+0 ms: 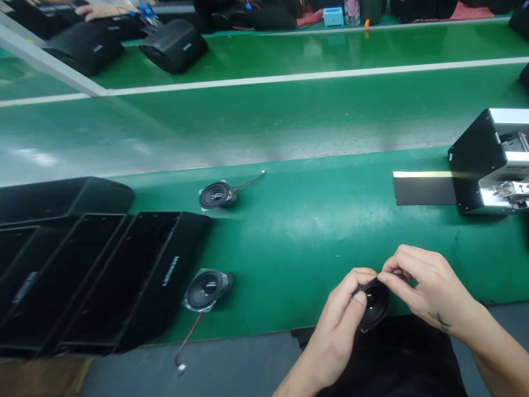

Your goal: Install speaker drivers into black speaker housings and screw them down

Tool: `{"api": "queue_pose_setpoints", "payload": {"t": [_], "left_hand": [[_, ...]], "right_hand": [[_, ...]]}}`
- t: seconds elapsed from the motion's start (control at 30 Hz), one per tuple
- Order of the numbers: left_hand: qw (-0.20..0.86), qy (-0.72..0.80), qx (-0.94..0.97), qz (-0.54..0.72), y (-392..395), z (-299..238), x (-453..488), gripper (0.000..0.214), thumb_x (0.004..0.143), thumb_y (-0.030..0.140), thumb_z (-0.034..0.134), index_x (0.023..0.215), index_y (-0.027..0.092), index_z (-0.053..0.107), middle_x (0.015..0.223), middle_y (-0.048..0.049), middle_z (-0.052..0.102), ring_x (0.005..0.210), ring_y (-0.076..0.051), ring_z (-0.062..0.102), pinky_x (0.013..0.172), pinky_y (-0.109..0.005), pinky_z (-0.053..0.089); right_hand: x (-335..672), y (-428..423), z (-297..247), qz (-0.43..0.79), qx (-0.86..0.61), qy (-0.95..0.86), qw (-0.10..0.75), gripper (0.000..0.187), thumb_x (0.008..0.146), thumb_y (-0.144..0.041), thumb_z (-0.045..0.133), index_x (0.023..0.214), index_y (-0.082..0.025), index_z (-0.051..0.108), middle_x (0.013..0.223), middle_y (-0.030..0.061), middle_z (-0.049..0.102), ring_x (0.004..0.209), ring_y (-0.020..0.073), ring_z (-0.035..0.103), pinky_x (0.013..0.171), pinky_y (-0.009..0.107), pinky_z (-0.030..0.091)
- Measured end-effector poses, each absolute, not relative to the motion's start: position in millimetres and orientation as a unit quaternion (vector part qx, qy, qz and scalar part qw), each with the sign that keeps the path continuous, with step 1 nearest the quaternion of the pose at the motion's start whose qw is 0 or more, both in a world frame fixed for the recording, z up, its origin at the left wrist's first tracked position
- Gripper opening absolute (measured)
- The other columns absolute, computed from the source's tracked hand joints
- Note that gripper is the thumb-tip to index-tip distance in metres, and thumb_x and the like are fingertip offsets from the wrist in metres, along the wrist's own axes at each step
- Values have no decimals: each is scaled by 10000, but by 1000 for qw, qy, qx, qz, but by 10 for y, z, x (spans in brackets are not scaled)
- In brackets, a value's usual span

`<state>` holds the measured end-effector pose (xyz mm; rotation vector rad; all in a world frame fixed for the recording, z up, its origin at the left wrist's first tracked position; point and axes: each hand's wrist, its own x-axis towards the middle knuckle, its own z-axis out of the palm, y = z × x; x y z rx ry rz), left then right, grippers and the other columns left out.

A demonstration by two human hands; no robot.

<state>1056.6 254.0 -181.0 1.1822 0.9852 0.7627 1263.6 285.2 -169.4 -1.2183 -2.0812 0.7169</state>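
At the table's near edge my left hand (341,322) grips a small black speaker driver (375,306) by its rim, thumb on the front and fingers behind. My right hand (419,281) pinches at the driver's upper corner; whatever lies between its fingertips is too small or hidden to make out. Farther left, a loose speaker driver (205,289) lies face up, its red and black lead (190,335) hanging over the edge. Behind that one is another speaker driver (215,195) with its lead stretched to the right.
Several black speaker cabinets (165,275) crowd the left side. A black and silver machine (475,165) with a dark flat plate (425,188) stands at right. Across a raised divider, more black cabinets (176,47), a blue box (333,16) and another person's hand (105,11) are visible.
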Motion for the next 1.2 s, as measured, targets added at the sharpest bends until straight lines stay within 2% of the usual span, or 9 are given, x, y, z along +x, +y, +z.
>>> {"api": "queue_pose_setpoints", "payload": {"t": [0.27,0.43,0.6,0.9,1.07,1.2], "left_hand": [[649,449,491,368,2522,-1891,10622,330,1082,483,477,1068,232,690,1113,-41,669,1050,-198,606,950,-269,472],[641,456,484,382,2515,-1913,10664,349,1069,515,510,1014,221,691,1062,-37,684,995,-183,620,914,-258,492],[639,463,476,389,2503,-1947,10684,344,1063,512,530,1018,213,693,1064,-47,694,989,-190,625,907,-272,496],[634,476,451,410,2501,-2025,10740,367,1038,535,580,960,198,703,1010,-50,700,940,-189,627,863,-281,495],[622,497,448,407,2509,-2013,10759,431,1013,583,593,912,177,694,973,-74,703,899,-205,626,835,-313,506],[619,502,442,411,2517,-2007,10775,416,1000,575,619,893,179,685,957,-68,700,867,-195,620,813,-308,502]], "right_hand": [[12673,2784,-1732,320,-489,-750,309,216,1059,-274,592,866,-190,636,732,-32,572,632,106,520,594,257,420],[12687,2749,-1751,349,-492,-733,314,214,1056,-273,592,862,-195,638,722,-40,572,602,104,485,673,268,482],[12679,2740,-1758,353,-496,-723,325,212,1046,-272,604,849,-199,637,710,-39,564,594,109,476,616,261,472],[12702,2712,-1789,361,-496,-719,327,179,1067,-276,573,953,-194,684,797,-2,670,620,114,524,637,260,487],[12703,2717,-1739,366,-516,-706,320,215,1042,-274,594,845,-202,642,700,-23,608,590,113,529,546,234,444],[12677,2722,-1711,363,-525,-701,318,217,1017,-266,607,809,-209,631,654,-32,589,566,118,530,542,241,448]]}}
